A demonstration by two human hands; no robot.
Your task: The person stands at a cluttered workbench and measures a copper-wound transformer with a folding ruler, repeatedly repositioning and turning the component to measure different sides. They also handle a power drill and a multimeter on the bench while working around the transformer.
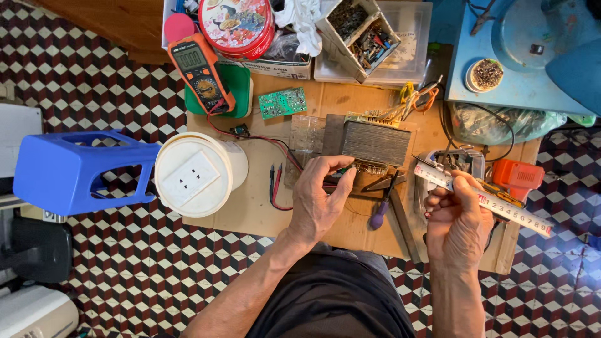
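Cardboard covers the work surface on the patterned floor, and every place below is given from the grey laminated transformer standing near its middle. Well to that block's left sits a white bucket, a loose socket plate resting on its lid; up and to the left, an orange multimeter trails red leads across the board toward the transformer. The left hand sits just below the block, fingers curled to its lower edge, pinching something too small to tell. The right hand, down to the right, is closed on a measuring tape pulled out to the right. Likely trouble: the tape blade could snap back, or a tug on the leads could drag the meter. A purple-handled screwdriver just below could roll underhand.
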